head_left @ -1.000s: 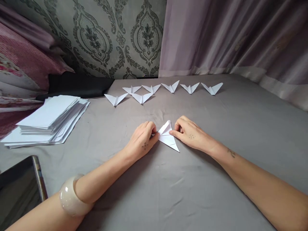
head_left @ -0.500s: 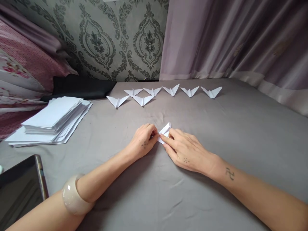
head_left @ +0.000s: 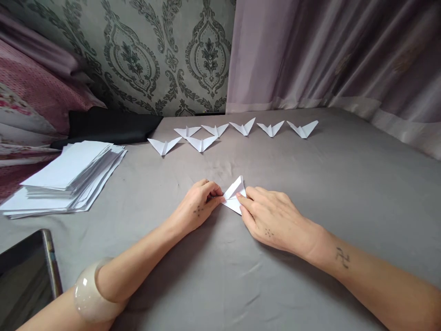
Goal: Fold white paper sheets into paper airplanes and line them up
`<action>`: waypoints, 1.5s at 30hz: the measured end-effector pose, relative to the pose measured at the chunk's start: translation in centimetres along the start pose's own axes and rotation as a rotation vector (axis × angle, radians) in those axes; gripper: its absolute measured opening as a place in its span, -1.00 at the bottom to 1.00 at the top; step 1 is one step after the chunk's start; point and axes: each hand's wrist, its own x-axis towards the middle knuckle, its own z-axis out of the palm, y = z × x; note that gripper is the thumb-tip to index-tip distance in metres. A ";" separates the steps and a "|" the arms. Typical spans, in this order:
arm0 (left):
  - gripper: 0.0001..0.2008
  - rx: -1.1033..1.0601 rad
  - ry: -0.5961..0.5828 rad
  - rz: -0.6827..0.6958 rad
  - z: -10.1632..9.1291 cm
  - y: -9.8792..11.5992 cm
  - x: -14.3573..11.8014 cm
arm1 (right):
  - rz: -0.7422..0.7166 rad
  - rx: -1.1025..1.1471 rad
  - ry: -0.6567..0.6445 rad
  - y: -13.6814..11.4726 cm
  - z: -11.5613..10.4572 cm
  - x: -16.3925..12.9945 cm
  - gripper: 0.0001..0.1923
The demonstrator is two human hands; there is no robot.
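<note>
- Left hand (head_left: 198, 209): fingers pinched narrow on the left edge of a partly folded white paper piece (head_left: 234, 195), pressing it against the grey bedsheet (head_left: 310, 184).
- Right hand (head_left: 272, 218): lies flat on the sheet, fingertips bearing on the piece's right side; fingers closed together, holding it down rather than gripping.
- Location: the piece lies near the middle of the sheet, one flap standing up.
- Done: seven finished winged paper shapes (head_left: 244, 127) lie along the far edge, two of them set slightly forward.
- Left: by my reading the piece in hand is mid-fold; a thick stack of blank sheets (head_left: 69, 177) waits at the left edge.
- Tablet (head_left: 25, 271) at near left corner.
</note>
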 end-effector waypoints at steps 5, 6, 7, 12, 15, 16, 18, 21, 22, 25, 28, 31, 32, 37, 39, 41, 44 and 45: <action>-0.87 -0.044 -0.047 -0.023 -0.4 -0.1 0.1 | 0.053 -0.018 -0.047 0.0 -0.4 -0.1 -0.76; -0.86 -0.047 -0.058 -0.024 -0.5 0.0 0.2 | 0.063 -0.027 -0.057 0.0 -0.5 -0.1 -0.77; -0.86 -0.049 -0.071 -0.025 -0.6 0.0 0.2 | 0.075 -0.036 -0.067 -0.1 -0.6 -0.1 -0.77; -0.85 -0.062 -0.112 -0.014 -0.9 -0.4 0.5 | 0.162 0.020 -0.141 0.6 -1.0 0.4 -0.74; -0.83 -0.120 -0.105 0.009 -0.8 -0.7 0.5 | 0.257 0.258 -0.139 2.2 -0.9 1.2 -0.80; -0.83 -0.144 -0.102 0.011 -0.7 -0.7 0.4 | 0.277 0.377 -0.133 2.9 -0.9 1.4 -0.78; -0.81 -0.175 -0.078 0.020 -0.7 -0.6 0.0 | 0.287 0.611 -0.166 3.9 -1.0 1.8 -0.66; -0.86 -0.141 0.036 0.116 -0.7 -0.2 -0.6 | 0.126 0.882 -0.203 4.4 -1.5 1.9 -0.45; -0.89 -0.110 0.090 0.177 -0.6 -0.1 -0.7 | 0.073 0.927 -0.180 4.3 -1.6 1.9 -0.43; -0.89 0.007 0.222 0.397 -0.3 0.0 -0.9 | 0.012 0.953 -0.024 3.3 -1.4 1.9 -0.53; -0.91 0.120 0.336 0.610 -0.2 -0.1 -0.8 | -0.048 0.913 0.155 2.4 -0.4 2.2 -0.73; -0.91 0.219 0.444 0.727 -0.3 -0.1 -0.8 | -0.170 0.766 0.357 2.0 0.6 2.3 -0.91; -0.91 0.255 0.463 0.748 -0.3 -0.1 -0.8 | -0.212 0.684 0.428 1.9 0.9 2.3 -0.95; -0.89 0.443 0.488 0.845 -0.6 0.0 -1.0 | -0.418 0.231 0.702 2.2 1.6 2.2 -0.88; -0.86 0.518 0.470 0.868 -0.5 -0.2 -0.9 | -0.504 0.077 0.749 2.4 1.9 2.4 -0.85; -0.81 0.584 0.419 0.864 -0.4 -0.4 -0.8 | -0.569 -0.051 0.754 2.5 2.2 2.6 -0.82; -0.72 0.630 0.246 0.816 -0.4 -0.5 -0.7 | -0.595 -0.159 0.599 2.4 2.3 2.8 -0.76; -0.70 0.616 0.177 0.791 -0.5 -0.5 -0.8 | -0.580 -0.162 0.497 2.3 2.2 2.6 -0.74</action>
